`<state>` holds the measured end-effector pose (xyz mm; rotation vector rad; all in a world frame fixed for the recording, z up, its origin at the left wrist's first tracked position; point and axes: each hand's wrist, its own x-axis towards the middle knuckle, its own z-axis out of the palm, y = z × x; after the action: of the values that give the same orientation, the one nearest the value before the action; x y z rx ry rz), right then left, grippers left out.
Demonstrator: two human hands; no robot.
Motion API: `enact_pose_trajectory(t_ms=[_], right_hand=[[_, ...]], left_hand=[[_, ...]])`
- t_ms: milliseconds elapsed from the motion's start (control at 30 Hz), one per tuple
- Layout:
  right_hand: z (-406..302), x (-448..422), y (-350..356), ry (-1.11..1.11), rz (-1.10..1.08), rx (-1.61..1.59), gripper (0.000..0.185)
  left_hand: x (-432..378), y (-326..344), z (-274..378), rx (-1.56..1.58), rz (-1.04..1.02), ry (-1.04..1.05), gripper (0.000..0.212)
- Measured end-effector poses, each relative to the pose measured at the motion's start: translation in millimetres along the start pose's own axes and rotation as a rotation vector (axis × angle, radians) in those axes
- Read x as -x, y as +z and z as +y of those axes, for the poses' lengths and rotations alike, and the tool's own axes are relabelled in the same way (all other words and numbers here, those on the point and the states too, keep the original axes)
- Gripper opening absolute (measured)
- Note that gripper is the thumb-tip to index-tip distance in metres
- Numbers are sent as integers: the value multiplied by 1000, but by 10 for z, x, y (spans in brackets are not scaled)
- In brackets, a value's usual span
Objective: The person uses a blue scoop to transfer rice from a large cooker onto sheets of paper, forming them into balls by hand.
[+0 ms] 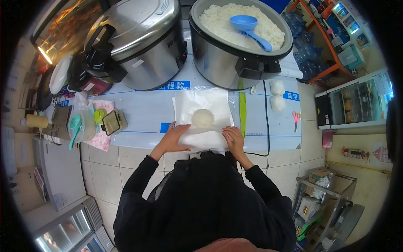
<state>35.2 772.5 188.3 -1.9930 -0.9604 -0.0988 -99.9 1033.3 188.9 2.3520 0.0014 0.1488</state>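
A rounded mound of cooked rice [202, 118] lies on white wrapping paper [201, 100] on the table before me. My left hand [173, 137] rests at the paper's lower left side, thumb and fingers spread. At its lower right edge, my right hand [234, 138] has its fingers curled onto the paper; whether it pinches the sheet cannot be made out. Just right of the paper lies a long green spatula [242, 113]. Farther right are two white wrapped bundles [278, 103], one behind the other.
An uncovered rice cooker [217, 67] full of rice, with a blue ladle [244, 22] on top, stands at the back beside a lidded cooker [148, 60]. Left are a tub [85, 126] and a lidded container [114, 122]. Scissors [296, 119] and a black cord [267, 119] lie right.
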Motion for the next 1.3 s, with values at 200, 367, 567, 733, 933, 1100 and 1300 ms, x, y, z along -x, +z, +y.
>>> enact_pose_trajectory(t_ms=[200,367,567,733,933,1100,1300], right_hand=[[124,-450,435,415,25,171,14],[398,-489,599,389,-246,427,16],[98,-554,385,108,-79,259,31],[-3,-706,691,47,-323,122,50],[321,-699,779,306,-152,-302,52],[185,-984,567,81,-292,-30,53],[362,-846,732,108,-227,-62,49]], left_hand=[[-197,352,-245,-148,447,-434,14],[-393,406,-268,-475,244,-609,22],[68,678,-111,935,895,-987,33],[-364,601,176,1582,978,-1326,32],[-42,632,-182,1324,881,-1158,21],[-73,382,-143,969,476,-1049,18],[-7,677,-258,1024,725,-1005,11]])
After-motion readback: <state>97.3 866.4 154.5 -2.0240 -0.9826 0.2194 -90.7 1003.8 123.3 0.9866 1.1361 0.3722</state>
